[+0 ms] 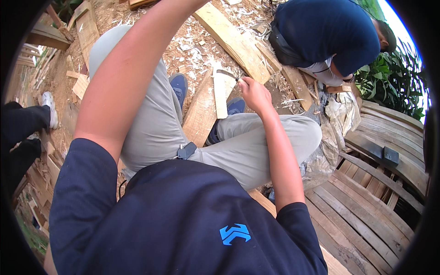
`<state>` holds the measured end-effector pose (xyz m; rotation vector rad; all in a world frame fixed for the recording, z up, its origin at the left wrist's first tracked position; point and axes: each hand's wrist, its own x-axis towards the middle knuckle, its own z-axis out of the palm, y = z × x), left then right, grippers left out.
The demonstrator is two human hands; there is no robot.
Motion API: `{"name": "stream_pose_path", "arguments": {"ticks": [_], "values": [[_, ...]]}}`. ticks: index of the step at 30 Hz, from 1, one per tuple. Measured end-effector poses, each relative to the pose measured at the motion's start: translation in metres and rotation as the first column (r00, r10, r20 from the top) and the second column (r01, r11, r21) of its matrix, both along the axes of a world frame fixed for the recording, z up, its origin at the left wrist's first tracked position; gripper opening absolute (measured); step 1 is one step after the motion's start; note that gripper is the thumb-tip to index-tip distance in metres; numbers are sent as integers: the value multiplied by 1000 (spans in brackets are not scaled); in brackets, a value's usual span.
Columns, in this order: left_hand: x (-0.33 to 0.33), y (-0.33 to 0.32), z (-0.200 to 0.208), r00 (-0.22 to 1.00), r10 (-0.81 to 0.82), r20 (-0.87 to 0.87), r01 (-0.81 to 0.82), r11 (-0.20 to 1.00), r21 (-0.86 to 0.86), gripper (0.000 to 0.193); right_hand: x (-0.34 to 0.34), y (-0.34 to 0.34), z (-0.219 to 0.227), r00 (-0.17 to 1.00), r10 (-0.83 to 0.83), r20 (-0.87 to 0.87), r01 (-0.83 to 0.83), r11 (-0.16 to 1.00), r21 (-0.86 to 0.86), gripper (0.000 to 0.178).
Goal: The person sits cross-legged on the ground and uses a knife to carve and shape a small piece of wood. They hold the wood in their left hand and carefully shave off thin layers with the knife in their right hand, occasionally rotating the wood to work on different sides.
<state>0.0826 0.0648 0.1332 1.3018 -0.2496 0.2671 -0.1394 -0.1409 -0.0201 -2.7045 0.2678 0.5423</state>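
My right hand (255,95) is closed round the dark handle of a small curved-blade knife (225,73). Its blade points left, over the top end of a pale squared piece of wood (221,98). That piece lies on or against a wider plank (200,112) between my feet; whether the blade touches it, I cannot tell. My left forearm (156,34) stretches up past my raised left knee and leaves the picture at the top edge, so the left hand is out of sight.
Shavings (183,43) cover the ground around a long board (236,43). A person in dark blue (327,34) crouches at the upper right, and another person's legs (27,121) stand at the left. Curved slats (366,206) lie at the right beneath a small black block (390,156).
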Motion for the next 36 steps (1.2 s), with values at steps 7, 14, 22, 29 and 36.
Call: {"name": "stream_pose_path", "arguments": {"ticks": [7, 14, 22, 29, 36], "values": [[-2, -3, 2, 980, 152, 130, -165, 981, 103, 20, 2, -3, -17, 734, -567, -374, 679, 613, 404, 42], [-11, 0, 7, 992, 115, 56, -120, 990, 80, 21, -10, 28, 6, 771, -362, 523, 274, 931, 240, 39], [-8, -3, 4, 976, 144, 165, -158, 985, 73, 22, -40, 29, -40, 981, -119, -155, 111, 992, -64, 35], [-16, -2, 14, 994, 96, 53, -100, 992, 80, 22, -30, 11, -54, 966, -233, -110, 245, 964, 105, 38], [-8, -1, 3, 983, 121, 135, -133, 988, 84, 22, -17, -1, -50, 696, -522, -493, 717, 536, 446, 36]]}}
